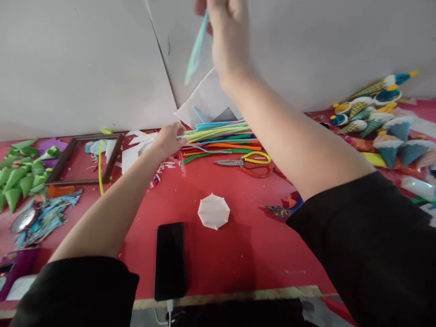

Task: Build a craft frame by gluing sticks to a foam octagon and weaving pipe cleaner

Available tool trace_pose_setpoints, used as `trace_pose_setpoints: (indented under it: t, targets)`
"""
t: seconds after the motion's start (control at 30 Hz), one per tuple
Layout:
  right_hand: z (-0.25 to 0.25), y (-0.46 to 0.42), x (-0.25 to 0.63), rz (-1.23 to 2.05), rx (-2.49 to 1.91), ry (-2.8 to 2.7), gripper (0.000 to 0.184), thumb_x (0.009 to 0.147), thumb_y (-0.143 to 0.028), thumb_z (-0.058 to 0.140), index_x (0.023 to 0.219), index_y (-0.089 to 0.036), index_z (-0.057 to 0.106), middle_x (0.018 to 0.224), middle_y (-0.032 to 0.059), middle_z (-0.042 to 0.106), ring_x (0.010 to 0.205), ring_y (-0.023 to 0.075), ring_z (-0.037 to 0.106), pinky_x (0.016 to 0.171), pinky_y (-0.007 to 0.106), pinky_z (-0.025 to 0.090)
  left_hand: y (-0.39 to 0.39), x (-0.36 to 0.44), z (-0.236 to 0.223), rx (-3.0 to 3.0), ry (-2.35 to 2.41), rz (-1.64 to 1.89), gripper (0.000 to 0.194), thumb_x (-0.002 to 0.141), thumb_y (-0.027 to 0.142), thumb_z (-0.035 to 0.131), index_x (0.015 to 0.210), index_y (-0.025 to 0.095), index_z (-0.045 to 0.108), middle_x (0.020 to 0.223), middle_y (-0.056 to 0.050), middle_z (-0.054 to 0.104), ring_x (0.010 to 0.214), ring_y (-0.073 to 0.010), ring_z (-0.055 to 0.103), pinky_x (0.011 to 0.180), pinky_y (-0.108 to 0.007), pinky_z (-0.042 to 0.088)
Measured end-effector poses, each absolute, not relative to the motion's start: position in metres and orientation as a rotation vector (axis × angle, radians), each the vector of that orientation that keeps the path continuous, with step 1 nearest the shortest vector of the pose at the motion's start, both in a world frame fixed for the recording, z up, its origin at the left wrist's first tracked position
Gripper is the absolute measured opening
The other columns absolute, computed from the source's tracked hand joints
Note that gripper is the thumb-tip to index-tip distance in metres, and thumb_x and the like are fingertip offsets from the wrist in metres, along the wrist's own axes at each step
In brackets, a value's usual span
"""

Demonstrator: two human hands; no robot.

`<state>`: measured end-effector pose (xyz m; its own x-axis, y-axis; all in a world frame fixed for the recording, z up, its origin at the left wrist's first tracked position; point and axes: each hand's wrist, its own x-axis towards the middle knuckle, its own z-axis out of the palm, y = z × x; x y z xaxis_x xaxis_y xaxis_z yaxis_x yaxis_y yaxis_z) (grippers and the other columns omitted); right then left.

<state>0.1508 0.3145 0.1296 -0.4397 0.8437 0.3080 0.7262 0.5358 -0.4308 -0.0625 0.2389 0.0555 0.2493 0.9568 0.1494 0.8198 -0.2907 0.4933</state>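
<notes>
My right hand (231, 36) is raised high in front of the grey wall, fingers closed around a light blue strip (195, 54) that hangs down, blurred. Part of that hand is cut off by the top edge. Farther down, my left hand (167, 141) is at the left end of a pile of thin coloured strips (218, 136), with thumb and finger bent around the strip ends. Blue, yellow, orange and green strips lie in the pile. A small white octagonal piece (214, 211) with yellowish dots at its corners rests on the red table (221, 259).
Scissors (250, 163) with yellow and orange handles lie below the pile. A black phone (170, 261) with a cable is near the front edge. Left are a brown frame (64, 156), green cones (20, 179) and blue scraps (51, 215); right, several decorated cones (376, 122).
</notes>
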Motion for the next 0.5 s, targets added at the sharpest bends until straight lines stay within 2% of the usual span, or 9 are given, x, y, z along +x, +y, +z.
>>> trace_pose_setpoints:
  t: [0.07,0.13,0.2,0.27,0.37,0.43,0.5]
  targets:
    - [0.125,0.316,0.165,0.261,-1.308,-2.344,0.053,0.098,-0.066,0.04,0.129,-0.028,0.061,0.106,0.0077,0.074,0.11,0.0298,0.065,0.089,0.043,0.051,0.232,-0.063,0.052,2.289,1.649,0.486,0.024,0.069,0.023,0.078,0.09,0.025,0.067,0.094,-0.005,0.072,0.107,-0.0335,0.066,0.101,-0.049,0.049]
    - [0.12,0.317,0.175,0.202,-1.33,-2.381,0.054,0.099,-0.065,0.038,0.134,-0.029,0.058,0.112,0.0084,0.073,0.116,0.031,0.063,0.092,0.043,0.049,0.226,-0.063,0.049,2.345,1.663,0.415,0.026,0.068,0.02,0.077,0.092,0.027,0.07,0.096,-0.006,0.073,0.115,-0.0367,0.063,0.103,-0.051,0.047]
    - [0.114,0.314,0.18,0.139,-1.349,-2.389,0.051,0.102,-0.059,0.033,0.138,-0.029,0.055,0.119,0.0089,0.072,0.12,0.0317,0.06,0.095,0.045,0.048,0.223,-0.063,0.047,2.394,1.676,0.375,0.027,0.071,0.018,0.073,0.096,0.03,0.071,0.099,-0.006,0.073,0.118,-0.0366,0.061,0.103,-0.049,0.047]
    - [0.106,0.307,0.183,0.082,-1.393,-2.38,0.047,0.105,-0.045,0.028,0.139,-0.026,0.054,0.127,0.0103,0.068,0.123,0.0321,0.059,0.1,0.047,0.046,0.221,-0.062,0.046,2.439,1.682,0.347,0.027,0.075,0.016,0.067,0.097,0.031,0.073,0.1,-0.006,0.074,0.117,-0.0347,0.062,0.102,-0.047,0.047]
    - [0.087,0.289,0.185,0.022,-1.531,-2.454,0.042,0.1,-0.026,0.035,0.133,-0.018,0.06,0.133,0.0165,0.062,0.124,0.0356,0.056,0.105,0.053,0.044,0.22,-0.062,0.048,2.495,1.695,0.305,0.029,0.077,0.011,0.059,0.095,0.029,0.074,0.099,-0.008,0.075,0.113,-0.0345,0.065,0.098,-0.046,0.049]
    - [0.074,0.275,0.183,0.008,-1.529,-2.472,0.038,0.096,-0.02,0.04,0.124,-0.013,0.064,0.133,0.0209,0.06,0.127,0.0383,0.052,0.106,0.056,0.043,0.22,-0.061,0.051,2.515,1.714,0.289,0.029,0.077,0.011,0.057,0.093,0.027,0.075,0.096,-0.009,0.076,0.11,-0.0352,0.066,0.095,-0.046,0.05]
    - [0.064,0.262,0.175,0.008,-1.446,-2.46,0.035,0.096,-0.021,0.041,0.118,-0.012,0.066,0.133,0.0222,0.059,0.128,0.037,0.051,0.107,0.053,0.042,0.22,-0.059,0.055,2.515,1.748,0.299,0.025,0.081,0.015,0.056,0.091,0.027,0.075,0.094,-0.01,0.076,0.108,-0.0358,0.067,0.092,-0.046,0.051]
